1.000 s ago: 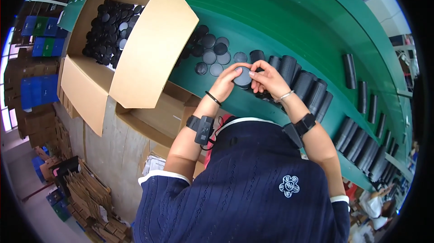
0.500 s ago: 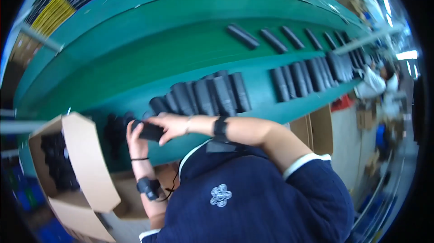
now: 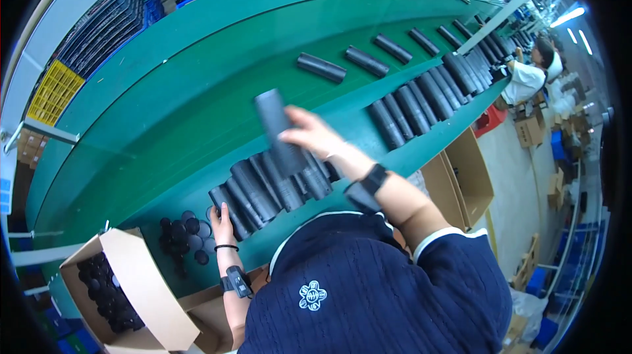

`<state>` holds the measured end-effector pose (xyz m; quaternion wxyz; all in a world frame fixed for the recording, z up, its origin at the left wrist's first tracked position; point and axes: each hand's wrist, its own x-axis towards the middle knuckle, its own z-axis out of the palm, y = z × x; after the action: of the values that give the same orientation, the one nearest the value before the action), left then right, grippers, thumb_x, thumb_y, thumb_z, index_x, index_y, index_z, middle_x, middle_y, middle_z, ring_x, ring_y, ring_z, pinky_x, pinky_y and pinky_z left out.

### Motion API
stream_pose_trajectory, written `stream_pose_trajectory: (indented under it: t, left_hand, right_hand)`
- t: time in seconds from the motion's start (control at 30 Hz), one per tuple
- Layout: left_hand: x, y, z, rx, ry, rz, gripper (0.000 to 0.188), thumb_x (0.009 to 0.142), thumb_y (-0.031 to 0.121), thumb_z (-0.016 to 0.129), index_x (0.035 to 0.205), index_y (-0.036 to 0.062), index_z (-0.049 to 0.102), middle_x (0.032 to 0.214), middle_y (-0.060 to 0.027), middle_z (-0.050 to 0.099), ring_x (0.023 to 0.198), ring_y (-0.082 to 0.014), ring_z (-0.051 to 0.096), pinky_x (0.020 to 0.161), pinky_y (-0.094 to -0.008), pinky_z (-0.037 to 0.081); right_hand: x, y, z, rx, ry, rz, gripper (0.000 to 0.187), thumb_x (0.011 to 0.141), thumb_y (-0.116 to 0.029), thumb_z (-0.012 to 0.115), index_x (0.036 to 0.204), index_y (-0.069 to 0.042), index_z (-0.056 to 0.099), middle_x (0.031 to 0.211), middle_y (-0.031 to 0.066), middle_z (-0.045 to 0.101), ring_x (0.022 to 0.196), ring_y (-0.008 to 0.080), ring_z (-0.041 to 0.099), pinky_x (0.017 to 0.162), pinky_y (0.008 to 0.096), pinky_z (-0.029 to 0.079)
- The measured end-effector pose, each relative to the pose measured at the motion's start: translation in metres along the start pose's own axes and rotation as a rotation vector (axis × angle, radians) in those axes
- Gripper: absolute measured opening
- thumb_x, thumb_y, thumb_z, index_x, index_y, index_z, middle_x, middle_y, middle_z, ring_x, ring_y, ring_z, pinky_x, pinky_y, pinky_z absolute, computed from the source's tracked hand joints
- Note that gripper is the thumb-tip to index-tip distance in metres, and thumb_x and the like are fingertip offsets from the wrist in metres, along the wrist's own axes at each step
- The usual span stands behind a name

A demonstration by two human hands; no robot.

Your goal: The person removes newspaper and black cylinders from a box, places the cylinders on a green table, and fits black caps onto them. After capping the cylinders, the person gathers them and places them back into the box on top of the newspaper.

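Seemingly, carrying is the step in hand: above the long green worktop (image 3: 355, 125) and its side-by-side row of black cylindrical tubes (image 3: 255, 189), one lifted matte-black tube (image 3: 270, 114) hangs tilted, so the next move calls for steady control. It looks straight-sided and slightly blurred. The right hand (image 3: 315, 135) has thumb and fingers closed on it; the left hand (image 3: 222, 226) sits against the row's end tube (image 3: 239, 222), its grip unclear.
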<state>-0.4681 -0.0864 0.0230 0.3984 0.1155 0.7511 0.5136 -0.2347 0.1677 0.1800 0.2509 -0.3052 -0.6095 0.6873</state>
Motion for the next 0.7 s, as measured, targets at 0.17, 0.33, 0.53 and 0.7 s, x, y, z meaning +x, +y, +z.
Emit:
stream_pose_trajectory:
  t: [0.17, 0.33, 0.53, 0.7]
  left_hand:
    - [0.015, -0.004, 0.001, 0.216, 0.106, 0.047, 0.074, 0.085, 0.04, 0.069, 0.132, -0.0086, 0.038, 0.117, -0.0224, 0.056, 0.104, -0.0245, 0.055, 0.091, -0.0334, 0.043]
    - [0.029, -0.007, -0.007, 0.195, -0.06, 0.082, 0.068, 0.082, 0.026, 0.074, 0.132, -0.0066, 0.041, 0.11, -0.0155, 0.062, 0.096, -0.019, 0.059, 0.085, -0.0304, 0.047]
    - [0.021, -0.01, -0.013, 0.014, -0.019, 0.023, 0.071, 0.078, 0.022, 0.077, 0.132, -0.0055, 0.041, 0.107, -0.0174, 0.061, 0.094, -0.0205, 0.059, 0.083, -0.0313, 0.047]
    - [0.006, 0.003, -0.012, -0.123, -0.032, 0.03, 0.076, 0.081, 0.019, 0.073, 0.138, -0.003, 0.029, 0.115, -0.0177, 0.057, 0.102, -0.0224, 0.056, 0.091, -0.0326, 0.043]
  right_hand:
    - [-0.055, -0.041, -0.173, -0.949, 0.68, -0.033, 0.07, 0.064, -0.018, 0.073, 0.125, -0.007, 0.041, 0.108, 0.0219, 0.055, 0.095, 0.0319, 0.06, 0.082, 0.0401, 0.049]
    - [-0.102, -0.045, -0.312, -1.707, 1.029, 0.334, 0.062, 0.066, -0.02, 0.076, 0.122, -0.021, 0.048, 0.106, 0.0136, 0.054, 0.093, 0.0324, 0.062, 0.077, 0.0457, 0.05]
    - [-0.126, -0.021, -0.413, -1.815, 1.117, 0.574, 0.032, 0.085, -0.017, 0.055, 0.116, -0.02, 0.056, 0.104, 0.013, 0.059, 0.094, 0.0299, 0.063, 0.078, 0.0449, 0.049]
    - [-0.124, -0.013, -0.426, -1.709, 1.211, 0.243, 0.034, 0.082, -0.016, 0.06, 0.116, -0.015, 0.059, 0.105, 0.013, 0.062, 0.095, 0.0324, 0.062, 0.08, 0.0431, 0.051]
